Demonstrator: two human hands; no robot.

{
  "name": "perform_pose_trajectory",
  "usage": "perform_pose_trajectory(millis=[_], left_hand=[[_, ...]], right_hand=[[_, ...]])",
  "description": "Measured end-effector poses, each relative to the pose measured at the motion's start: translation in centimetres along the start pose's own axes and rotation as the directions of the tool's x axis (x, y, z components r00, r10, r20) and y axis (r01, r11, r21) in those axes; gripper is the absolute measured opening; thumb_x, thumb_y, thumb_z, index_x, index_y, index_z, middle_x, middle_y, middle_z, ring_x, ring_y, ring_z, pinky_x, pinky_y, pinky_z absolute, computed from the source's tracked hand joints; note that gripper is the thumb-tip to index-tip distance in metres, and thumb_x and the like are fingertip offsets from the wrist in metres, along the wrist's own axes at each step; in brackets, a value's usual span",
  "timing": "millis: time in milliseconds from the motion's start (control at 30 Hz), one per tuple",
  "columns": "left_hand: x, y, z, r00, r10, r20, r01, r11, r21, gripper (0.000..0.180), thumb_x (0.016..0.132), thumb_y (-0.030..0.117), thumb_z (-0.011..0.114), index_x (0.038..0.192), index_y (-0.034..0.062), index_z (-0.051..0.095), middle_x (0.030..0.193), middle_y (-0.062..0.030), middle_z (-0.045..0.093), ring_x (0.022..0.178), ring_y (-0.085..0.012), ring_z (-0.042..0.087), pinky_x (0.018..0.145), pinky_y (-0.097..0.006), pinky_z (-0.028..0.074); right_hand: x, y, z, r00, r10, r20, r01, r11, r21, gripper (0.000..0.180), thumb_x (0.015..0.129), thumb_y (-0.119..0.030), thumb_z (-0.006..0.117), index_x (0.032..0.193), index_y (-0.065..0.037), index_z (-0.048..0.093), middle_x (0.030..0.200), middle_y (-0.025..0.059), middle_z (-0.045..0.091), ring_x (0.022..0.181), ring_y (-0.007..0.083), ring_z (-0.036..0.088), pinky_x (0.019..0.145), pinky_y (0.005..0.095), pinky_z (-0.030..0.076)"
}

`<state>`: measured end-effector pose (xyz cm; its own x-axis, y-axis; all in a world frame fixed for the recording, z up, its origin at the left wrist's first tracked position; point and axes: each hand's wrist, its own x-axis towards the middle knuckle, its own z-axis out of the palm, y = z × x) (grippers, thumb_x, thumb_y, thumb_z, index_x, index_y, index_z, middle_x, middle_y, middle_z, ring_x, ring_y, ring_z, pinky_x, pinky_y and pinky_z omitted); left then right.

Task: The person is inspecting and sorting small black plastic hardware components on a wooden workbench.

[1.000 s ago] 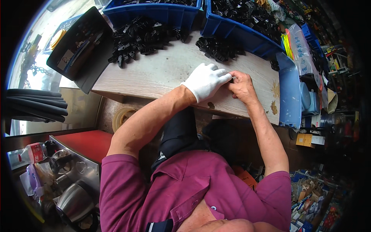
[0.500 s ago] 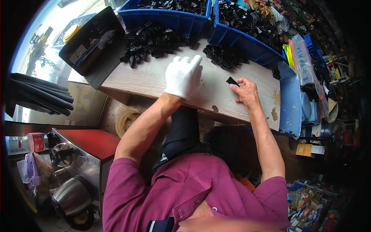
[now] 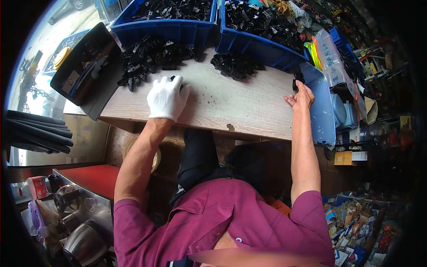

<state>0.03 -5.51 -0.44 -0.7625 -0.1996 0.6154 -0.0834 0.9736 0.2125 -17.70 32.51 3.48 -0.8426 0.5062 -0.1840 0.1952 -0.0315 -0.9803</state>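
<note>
My left hand (image 3: 167, 100), in a white knitted glove, is closed over the near edge of a heap of small black plastic parts (image 3: 153, 55). A bit of black shows between its thumb and fingers, so it grips one part, mostly hidden by the glove. My bare right hand (image 3: 302, 97) is at the table's right end, fingers apart. Its fingertips touch or nearly touch a few black parts (image 3: 297, 80) beside the light blue bin (image 3: 322, 111). A smaller pile of black parts (image 3: 236, 66) lies between the hands, toward the back.
Two blue crates (image 3: 164, 31) (image 3: 262, 46) full of black parts stand along the back of the wooden table (image 3: 240, 102). A tablet in a dark case (image 3: 84, 71) leans at the left. Lower left, a steel kettle (image 3: 86, 242) stands near a red-topped cabinet (image 3: 89, 178).
My right hand has moved right with the black part, to the few parts by the light blue bin. My left hand has moved left to the large heap and closed there. The view has shifted.
</note>
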Motion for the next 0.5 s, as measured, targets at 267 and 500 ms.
perform_pose_trajectory(millis=[267,500], left_hand=[[0.2,2.2,1.3,0.992,0.125,0.01,-0.125,0.992,-0.024,0.009,0.082,0.015,0.069,0.091,0.0152,0.067,0.083,-0.01,0.065,0.081,-0.0325,0.064,0.059,-0.041,0.055],[0.2,3.9,1.0,0.981,0.176,0.083,-0.165,0.979,-0.118,0.019,0.084,0.006,0.061,0.101,0.0141,0.066,0.083,-0.0077,0.069,0.081,-0.0306,0.065,0.065,-0.041,0.056]], right_hand=[[-2.6,0.7,4.3,0.921,-0.02,0.39,0.1,0.978,-0.184,0.031,0.087,-0.017,0.078,0.111,-0.004,0.064,0.071,0.005,0.058,0.041,0.0134,0.051,0.047,0.0355,0.06],[-3.2,0.4,8.6,0.857,-0.092,0.507,0.325,0.86,-0.393,0.049,0.083,-0.013,0.076,0.131,-0.007,0.064,0.08,0.0091,0.066,0.044,0.013,0.052,0.043,0.0322,0.055]])
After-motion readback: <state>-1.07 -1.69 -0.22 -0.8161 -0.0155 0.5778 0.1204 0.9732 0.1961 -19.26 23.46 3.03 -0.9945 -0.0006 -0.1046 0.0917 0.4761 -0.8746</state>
